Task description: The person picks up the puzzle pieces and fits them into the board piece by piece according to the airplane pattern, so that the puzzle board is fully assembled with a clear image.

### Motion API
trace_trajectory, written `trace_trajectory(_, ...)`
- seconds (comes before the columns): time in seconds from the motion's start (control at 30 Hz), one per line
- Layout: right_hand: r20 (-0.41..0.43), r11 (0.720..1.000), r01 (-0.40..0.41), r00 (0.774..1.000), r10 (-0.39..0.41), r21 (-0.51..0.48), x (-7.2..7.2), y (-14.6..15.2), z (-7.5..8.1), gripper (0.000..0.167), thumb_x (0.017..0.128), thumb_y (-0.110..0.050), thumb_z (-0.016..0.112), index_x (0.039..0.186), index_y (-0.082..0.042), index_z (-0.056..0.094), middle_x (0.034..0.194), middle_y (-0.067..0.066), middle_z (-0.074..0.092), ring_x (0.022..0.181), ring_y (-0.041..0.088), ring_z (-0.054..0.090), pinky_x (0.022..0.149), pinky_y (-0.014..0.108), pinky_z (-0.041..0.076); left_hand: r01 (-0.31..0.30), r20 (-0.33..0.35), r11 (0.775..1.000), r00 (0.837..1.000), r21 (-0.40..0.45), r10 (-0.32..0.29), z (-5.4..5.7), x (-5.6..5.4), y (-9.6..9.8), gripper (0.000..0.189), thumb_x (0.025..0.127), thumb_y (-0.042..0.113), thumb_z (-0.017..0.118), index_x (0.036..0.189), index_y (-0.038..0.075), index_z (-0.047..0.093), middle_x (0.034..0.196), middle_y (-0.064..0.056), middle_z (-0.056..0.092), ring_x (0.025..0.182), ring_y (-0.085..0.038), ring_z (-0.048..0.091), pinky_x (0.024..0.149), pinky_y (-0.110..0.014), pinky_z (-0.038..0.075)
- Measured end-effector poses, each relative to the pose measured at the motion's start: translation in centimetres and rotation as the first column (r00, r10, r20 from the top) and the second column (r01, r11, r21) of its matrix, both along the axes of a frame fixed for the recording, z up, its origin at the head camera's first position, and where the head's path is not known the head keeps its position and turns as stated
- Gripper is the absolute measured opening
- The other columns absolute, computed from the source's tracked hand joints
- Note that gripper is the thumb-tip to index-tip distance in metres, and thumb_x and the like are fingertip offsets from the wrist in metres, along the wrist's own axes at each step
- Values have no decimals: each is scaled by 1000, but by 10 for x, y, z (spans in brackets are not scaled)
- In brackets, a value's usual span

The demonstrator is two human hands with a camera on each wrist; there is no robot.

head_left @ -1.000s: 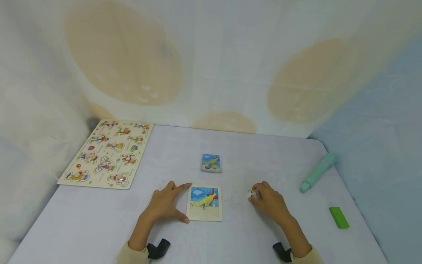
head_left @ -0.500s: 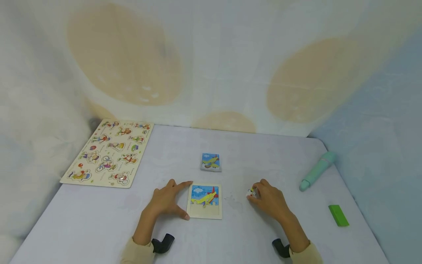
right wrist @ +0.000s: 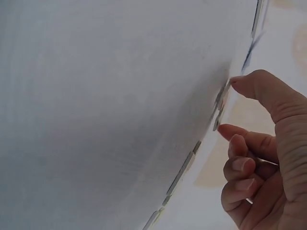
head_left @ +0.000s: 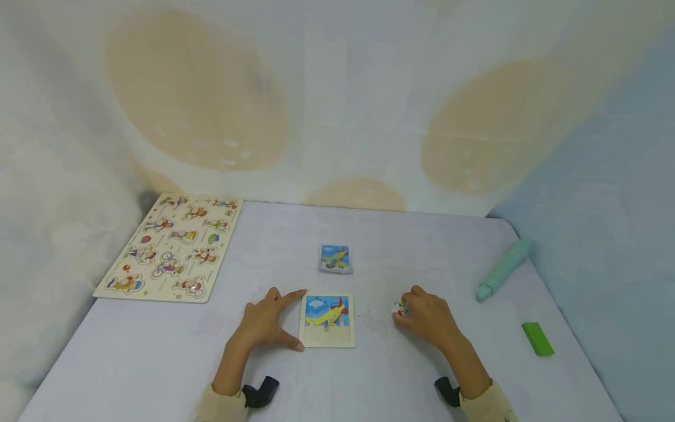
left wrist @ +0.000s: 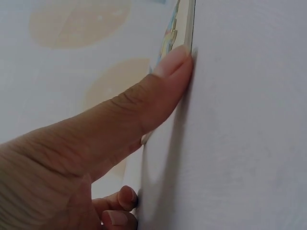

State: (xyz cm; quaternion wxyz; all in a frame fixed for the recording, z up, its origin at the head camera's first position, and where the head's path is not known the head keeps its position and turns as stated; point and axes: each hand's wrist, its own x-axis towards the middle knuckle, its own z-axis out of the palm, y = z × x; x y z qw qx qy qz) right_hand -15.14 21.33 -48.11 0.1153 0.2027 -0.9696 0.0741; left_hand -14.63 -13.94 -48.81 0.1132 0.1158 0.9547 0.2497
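Note:
In the head view, a small jigsaw board (head_left: 327, 337) with a partly assembled yellow airplane picture lies on the white table. My left hand (head_left: 266, 322) spans its left side, index fingertip at the far corner and thumb at the near one. Up close in the left wrist view, the thumb (left wrist: 129, 105) presses the board's edge with its tip. To the right of the board, my right hand (head_left: 429, 319) pinches a small puzzle piece (head_left: 398, 308) between thumb and index finger, low over the table. In the right wrist view, more thin flat pieces (right wrist: 181, 173) lie along the tabletop near that hand.
Behind the board lies a small airplane picture stack (head_left: 336, 259). A large wooden peg puzzle (head_left: 174, 249) with cartoon figures is at the back left. On the right are a mint-green tube-shaped object (head_left: 504, 271) and a bright green block (head_left: 538, 339). Curtains rise behind the table.
My right hand has shifted slightly left with the puzzle piece, which has turned a little in the fingers. The left hand stays at the board's edge. The head view has drifted slightly.

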Motion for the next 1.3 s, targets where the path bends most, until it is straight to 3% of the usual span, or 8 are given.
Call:
trace_trajectory(0.23,-101,993,-111,989,108,-30,3,-4,1,34,69,-28,88,89,-4,74,77,0,56,55,4,41,48,16,36,-5,-28,1000,1000,-6,5,-2,1,0,107,47,49,96,143,30,53,92,-2,43,78,-16,40,67,-36,28)
trace_trajectory(0.5,-82,989,-145,986,145,10,6,-25,7,38,71,-38,85,92,-8,76,81,-2,58,56,4,40,50,14,35,-9,-25,1000,1000,4,9,-4,0,0,107,47,48,97,143,30,54,92,-2,43,79,-17,39,68,-37,27)
trace_trajectory(0.8,-111,968,-248,962,251,38,10,-53,8,37,73,-41,82,93,-10,75,85,-1,59,57,4,43,51,14,38,-8,-36,1000,999,3,8,-5,0,-1,107,47,49,96,143,30,53,92,-1,43,78,-17,39,68,-37,28)
trace_trajectory(1.13,-16,962,-273,962,273,-24,17,-84,12,39,77,-42,80,98,-9,76,87,-2,60,62,4,49,57,14,44,-6,-51,1000,999,-3,6,-4,0,0,107,47,49,96,143,30,54,91,-1,42,74,-18,40,68,-37,29)
trace_trajectory(1.3,9,949,-315,949,315,-11,19,-104,12,39,79,-44,78,100,-11,76,96,-1,68,75,8,66,65,19,53,-8,-48,1000,999,-7,7,-5,1,-1,106,47,49,96,142,31,54,91,-1,43,75,-17,41,69,-38,31)
